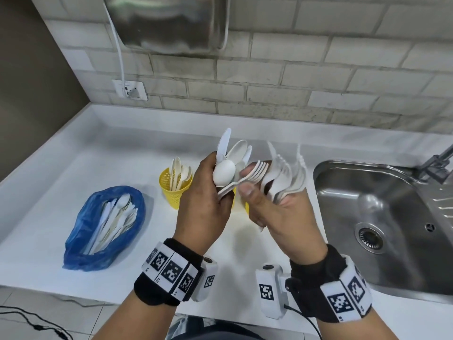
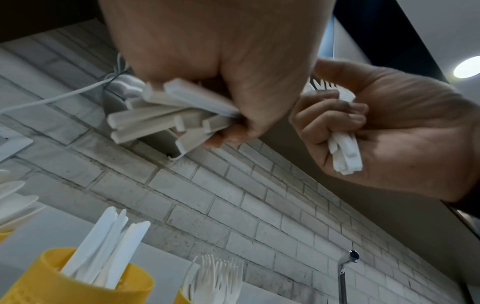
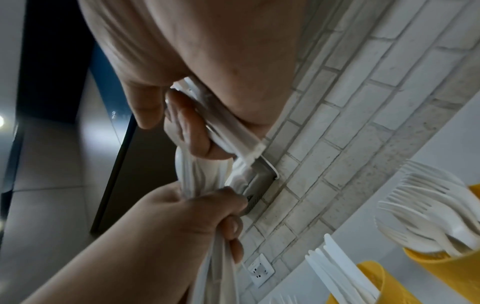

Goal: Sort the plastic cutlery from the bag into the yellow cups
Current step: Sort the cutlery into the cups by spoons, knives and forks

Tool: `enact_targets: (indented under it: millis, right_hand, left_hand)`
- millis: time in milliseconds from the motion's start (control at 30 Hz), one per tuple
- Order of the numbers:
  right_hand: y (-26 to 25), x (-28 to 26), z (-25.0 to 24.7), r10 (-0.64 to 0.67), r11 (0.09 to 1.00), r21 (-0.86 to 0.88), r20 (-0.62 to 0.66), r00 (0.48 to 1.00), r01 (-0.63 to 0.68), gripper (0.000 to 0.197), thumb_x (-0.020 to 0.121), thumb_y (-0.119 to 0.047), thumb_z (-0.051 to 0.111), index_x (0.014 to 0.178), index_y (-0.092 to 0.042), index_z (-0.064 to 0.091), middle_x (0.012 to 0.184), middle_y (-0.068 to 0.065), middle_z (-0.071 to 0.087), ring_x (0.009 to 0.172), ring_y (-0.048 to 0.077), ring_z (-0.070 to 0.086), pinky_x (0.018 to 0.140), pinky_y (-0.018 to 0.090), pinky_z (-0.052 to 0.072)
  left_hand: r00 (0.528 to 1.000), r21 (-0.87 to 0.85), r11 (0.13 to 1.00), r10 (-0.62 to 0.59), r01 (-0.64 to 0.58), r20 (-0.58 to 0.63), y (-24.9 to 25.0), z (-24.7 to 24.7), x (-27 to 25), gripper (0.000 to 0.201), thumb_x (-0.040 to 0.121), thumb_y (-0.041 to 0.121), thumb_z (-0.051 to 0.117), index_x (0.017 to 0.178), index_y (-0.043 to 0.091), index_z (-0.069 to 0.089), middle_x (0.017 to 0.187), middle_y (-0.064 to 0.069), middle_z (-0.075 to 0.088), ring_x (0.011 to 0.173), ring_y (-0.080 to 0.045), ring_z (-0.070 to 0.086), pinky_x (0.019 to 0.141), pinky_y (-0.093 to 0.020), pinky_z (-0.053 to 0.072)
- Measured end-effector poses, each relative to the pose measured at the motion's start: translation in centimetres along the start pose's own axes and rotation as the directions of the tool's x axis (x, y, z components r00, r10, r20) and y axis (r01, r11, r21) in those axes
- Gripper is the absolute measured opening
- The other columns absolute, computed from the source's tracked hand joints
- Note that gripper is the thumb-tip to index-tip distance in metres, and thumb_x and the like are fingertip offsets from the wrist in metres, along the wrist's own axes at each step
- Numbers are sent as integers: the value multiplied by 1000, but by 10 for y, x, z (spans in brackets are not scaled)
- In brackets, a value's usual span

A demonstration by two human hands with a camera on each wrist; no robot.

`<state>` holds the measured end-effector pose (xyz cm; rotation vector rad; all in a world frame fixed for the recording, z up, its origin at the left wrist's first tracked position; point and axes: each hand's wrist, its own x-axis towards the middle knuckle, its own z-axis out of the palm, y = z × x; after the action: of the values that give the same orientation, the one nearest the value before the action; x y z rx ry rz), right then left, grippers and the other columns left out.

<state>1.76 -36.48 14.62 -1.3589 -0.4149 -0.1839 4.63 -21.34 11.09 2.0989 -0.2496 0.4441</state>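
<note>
My left hand [image 1: 208, 200] grips a mixed bundle of white plastic cutlery [image 1: 229, 160], knives and spoons fanning upward. My right hand [image 1: 264, 204] grips a stack of forks [image 1: 284, 177], and its thumb presses one more fork [image 1: 257, 171] that reaches across from the left bundle. Both hands hover above the yellow cups. The spoon cup [image 1: 174, 192] stands left of them. In the left wrist view the knife cup [image 2: 78, 279] and the fork cup [image 2: 182, 296] stand below the hands. The blue bag [image 1: 81, 231] holding more cutlery lies at the left.
A steel sink [image 1: 382, 217] with a tap is set into the white counter [image 1: 73, 173] at the right. A tiled wall with a socket [image 1: 130, 90] and a cable runs behind. A metal dispenser [image 1: 169, 20] hangs above.
</note>
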Motion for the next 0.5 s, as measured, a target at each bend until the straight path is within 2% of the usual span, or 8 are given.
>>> enact_targets:
  millis: [67,100,167,200,300,367,433,500]
  right_hand:
    - [5,1,4,-7,998,-56,-31,999,5,25,90,-6,76,115,-5,69,95,-2,76,83,11,72,75,32,60]
    - [7,1,6,4,999,-53,-70,998,-8,29,89,-5,78,116,-1,69,97,2,77,84,10,73,76,31,60]
    - [7,2,11,26,1000,-12,-149,988,-28,23,87,0,78,108,3,70,80,-8,71,64,-1,64,64,12,49]
    - [7,4,12,41,999,24,-181,983,-37,16,87,1,78,103,1,72,72,-12,67,57,-2,59,59,9,45]
    - [3,9,12,103,987,145,-259,960,-67,19,87,-5,76,78,-21,71,60,-9,54,47,4,43,48,20,37]
    - [1,13,11,187,964,239,-311,932,-114,18,85,-7,72,74,-18,63,54,0,37,43,12,27,47,23,27]
    - [-1,17,10,248,935,331,-357,901,-126,10,84,-6,63,78,-14,63,54,3,31,39,12,24,44,20,24]
    - [-3,21,10,276,918,376,-382,882,-124,11,85,-8,56,82,-11,66,54,5,29,38,13,23,44,20,24]
  left_hand:
    - [1000,12,1000,-14,13,17,2,1,1,70,88,18,74,149,24,39,132,10,61,109,-14,64,85,-38,57]
    - [1000,13,1000,-21,21,17,3,2,1,70,89,19,74,149,24,39,132,10,60,108,-13,64,84,-38,58]
    - [1000,21,999,-25,25,4,4,3,3,70,89,16,74,150,23,40,132,8,60,108,-12,63,85,-39,58]
    - [1000,26,999,-26,26,-4,3,3,4,71,88,13,74,150,22,40,132,7,60,110,-13,63,86,-39,58]
    - [999,22,999,-27,28,-22,2,4,8,70,88,7,72,149,19,40,133,4,58,114,-13,59,89,-38,57]
    - [999,8,1000,-18,18,-33,1,3,10,69,88,8,71,149,15,40,131,2,59,114,-13,58,90,-33,54]
    - [999,5,1000,-9,9,-47,0,4,11,69,87,6,71,149,13,41,130,2,58,113,-13,56,89,-30,52]
    - [998,-1,1000,-1,1,-59,-2,6,13,68,86,4,70,147,13,41,122,11,53,110,-13,56,87,-32,52]
